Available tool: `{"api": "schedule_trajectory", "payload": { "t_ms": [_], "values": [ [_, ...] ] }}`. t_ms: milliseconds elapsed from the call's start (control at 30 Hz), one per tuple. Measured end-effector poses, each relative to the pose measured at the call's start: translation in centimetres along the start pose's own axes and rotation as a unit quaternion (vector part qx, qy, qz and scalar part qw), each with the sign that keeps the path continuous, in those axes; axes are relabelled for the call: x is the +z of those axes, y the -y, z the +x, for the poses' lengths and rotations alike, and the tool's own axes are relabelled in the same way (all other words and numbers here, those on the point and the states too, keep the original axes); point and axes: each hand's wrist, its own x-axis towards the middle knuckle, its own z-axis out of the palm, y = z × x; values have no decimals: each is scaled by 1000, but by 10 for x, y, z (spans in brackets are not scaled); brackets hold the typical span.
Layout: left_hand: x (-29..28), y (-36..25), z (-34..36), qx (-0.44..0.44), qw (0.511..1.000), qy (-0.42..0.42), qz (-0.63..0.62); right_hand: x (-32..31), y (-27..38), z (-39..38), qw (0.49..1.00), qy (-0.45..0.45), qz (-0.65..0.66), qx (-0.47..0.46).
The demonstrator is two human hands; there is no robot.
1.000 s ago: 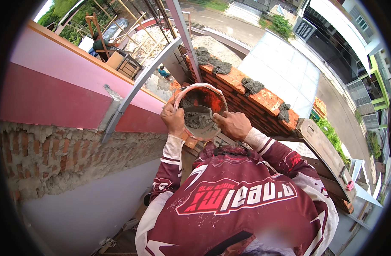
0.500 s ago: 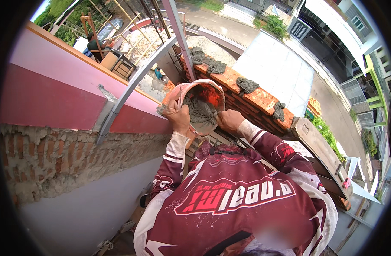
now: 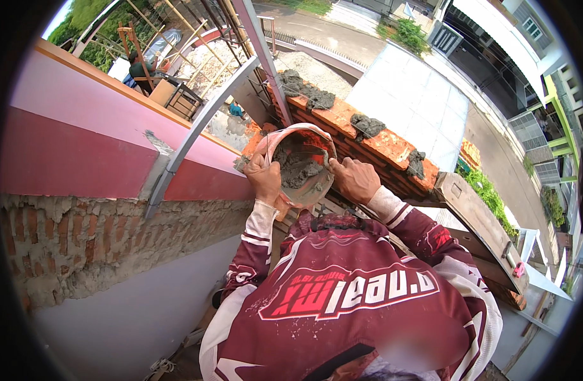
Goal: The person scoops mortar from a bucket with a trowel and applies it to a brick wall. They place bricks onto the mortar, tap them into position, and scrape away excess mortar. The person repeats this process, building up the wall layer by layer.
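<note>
bucket (image 3: 311, 194), orange, mortar-smeared; held before the person's chest, mouth up, beside a brick wall (image 3: 398, 148). left hand (image 3: 264, 180): gripping the left rim. right hand (image 3: 356, 181): fingers curled at the right rim; whether around a handle, cannot tell. change: right hand slightly higher, mortar (image 3: 296, 170) reshaped, more near inner wall showing; suggests mortar being worked. jersey (image 3: 348, 274), maroon: large red-and-white lettering, inverted.

Brick wall (image 3: 396, 147); lumps (image 3: 367, 127), apparently mortar, on top.
</note>
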Motion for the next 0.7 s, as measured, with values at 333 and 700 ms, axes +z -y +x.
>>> {"api": "schedule_trajectory", "payload": {
  "t_ms": [333,700],
  "values": [
    [-1,5,12,8,999,31,-44,38,11,4,852,224,469,56],
    [-1,-9,-4,-29,999,30,-12,-14,-12,-5,999,-34,4,-35]
  ]
}}
